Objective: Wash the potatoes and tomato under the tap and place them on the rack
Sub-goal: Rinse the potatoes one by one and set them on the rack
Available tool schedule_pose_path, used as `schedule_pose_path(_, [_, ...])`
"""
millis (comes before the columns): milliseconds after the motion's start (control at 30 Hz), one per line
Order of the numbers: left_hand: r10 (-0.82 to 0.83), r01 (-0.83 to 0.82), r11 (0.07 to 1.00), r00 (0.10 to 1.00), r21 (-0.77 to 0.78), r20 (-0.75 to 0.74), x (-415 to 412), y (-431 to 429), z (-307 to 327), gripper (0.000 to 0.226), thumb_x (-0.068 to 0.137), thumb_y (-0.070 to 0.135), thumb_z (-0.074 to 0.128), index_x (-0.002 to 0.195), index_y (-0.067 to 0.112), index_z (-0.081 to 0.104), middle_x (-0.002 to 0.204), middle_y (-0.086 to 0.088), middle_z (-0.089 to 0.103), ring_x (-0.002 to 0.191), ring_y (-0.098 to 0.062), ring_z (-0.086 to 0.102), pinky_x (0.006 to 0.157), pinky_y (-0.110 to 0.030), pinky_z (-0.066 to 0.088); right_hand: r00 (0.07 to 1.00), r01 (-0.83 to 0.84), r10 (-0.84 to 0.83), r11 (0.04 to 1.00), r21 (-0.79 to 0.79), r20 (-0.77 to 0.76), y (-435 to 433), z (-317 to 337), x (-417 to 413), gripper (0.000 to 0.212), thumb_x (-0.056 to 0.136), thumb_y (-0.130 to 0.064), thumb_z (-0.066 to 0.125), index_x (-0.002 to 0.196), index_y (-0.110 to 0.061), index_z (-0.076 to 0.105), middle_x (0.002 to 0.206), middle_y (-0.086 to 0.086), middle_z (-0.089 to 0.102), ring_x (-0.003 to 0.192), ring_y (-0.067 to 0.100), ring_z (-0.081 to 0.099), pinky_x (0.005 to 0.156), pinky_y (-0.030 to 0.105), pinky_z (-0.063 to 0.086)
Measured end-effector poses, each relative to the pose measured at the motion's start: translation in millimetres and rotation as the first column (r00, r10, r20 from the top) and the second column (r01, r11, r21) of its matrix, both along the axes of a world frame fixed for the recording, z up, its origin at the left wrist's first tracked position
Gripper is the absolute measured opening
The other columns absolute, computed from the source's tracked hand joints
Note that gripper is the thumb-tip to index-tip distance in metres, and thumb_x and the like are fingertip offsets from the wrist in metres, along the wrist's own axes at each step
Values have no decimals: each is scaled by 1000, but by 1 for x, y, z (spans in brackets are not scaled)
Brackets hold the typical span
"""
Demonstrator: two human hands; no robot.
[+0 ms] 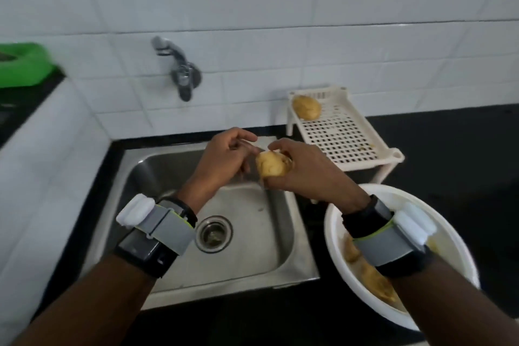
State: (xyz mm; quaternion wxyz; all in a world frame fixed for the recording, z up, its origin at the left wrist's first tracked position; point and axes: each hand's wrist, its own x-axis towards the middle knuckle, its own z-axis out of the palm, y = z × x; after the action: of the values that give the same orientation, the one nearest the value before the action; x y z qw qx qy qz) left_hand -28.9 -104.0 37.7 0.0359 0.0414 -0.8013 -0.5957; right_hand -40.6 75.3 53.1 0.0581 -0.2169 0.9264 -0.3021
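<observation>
My right hand (pixel 306 168) grips a yellow-brown potato (pixel 271 167) over the far right corner of the steel sink (pixel 157 171). My left hand (pixel 224 157) is just left of it, fingers loosely curled and touching or nearly touching the potato. The wall tap (pixel 182 76) is up and to the left of both hands; no water stream is visible. A second potato (pixel 306 107) lies at the far left end of the white perforated rack (pixel 345 137). More potatoes (pixel 373 278) lie in the white bowl (pixel 449 239), partly hidden by my right forearm. No tomato is visible.
The sink drain (pixel 214 234) is near the middle of the basin. A black countertop (pixel 463 154) surrounds the sink and carries the rack and the bowl. A green container (pixel 22 64) sits at the far left on a raised ledge. White tiles cover the wall.
</observation>
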Motion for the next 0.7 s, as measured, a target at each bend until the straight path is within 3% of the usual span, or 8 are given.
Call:
schedule_pose_path(200, [164, -164, 987, 986, -5, 40, 9, -89, -14, 17, 89, 3, 58, 102, 12, 66, 82, -5, 73, 52, -15, 59, 50, -30, 49, 998, -51, 52, 998, -34, 21, -95, -16, -21, 78, 57, -55, 79, 125, -27, 55, 112, -4, 62, 98, 13, 60, 86, 37, 53])
schedule_pose_path(433, [245, -244, 969, 968, -26, 56, -20, -148, -13, 22, 88, 4, 60, 109, 10, 60, 91, -12, 70, 58, -16, 62, 50, -27, 51, 999, -47, 47, 999, -8, 18, -158, -27, -35, 78, 62, -50, 83, 127, -15, 55, 113, 0, 59, 96, 15, 56, 76, 27, 48])
schedule_pose_path(500, [259, -257, 965, 965, -61, 41, -37, -149, -12, 25, 88, 6, 59, 113, 11, 58, 94, -11, 67, 67, -17, 65, 57, -30, 56, 999, -39, 39, 999, 10, 15, -164, -28, -40, 76, 62, -53, 82, 123, -16, 57, 111, 2, 61, 95, 16, 57, 77, 30, 50])
schedule_pose_path(600, [275, -275, 955, 961, -108, -18, -62, -143, -5, 37, 89, 15, 59, 124, 13, 50, 112, -9, 60, 95, -24, 65, 83, -39, 58, 1000, -28, 28, 998, 52, -4, -173, -29, -51, 77, 61, -57, 81, 122, -17, 57, 112, 6, 60, 98, 21, 56, 80, 35, 51])
schedule_pose_path(700, [321, -330, 932, 943, -152, -81, -87, -132, 9, 45, 90, 22, 61, 131, 12, 45, 123, -8, 57, 107, -22, 58, 87, -29, 49, 1000, -23, 23, 999, 47, -5, -179, -26, -63, 78, 62, -54, 82, 126, -16, 55, 116, 8, 55, 102, 23, 55, 84, 36, 51])
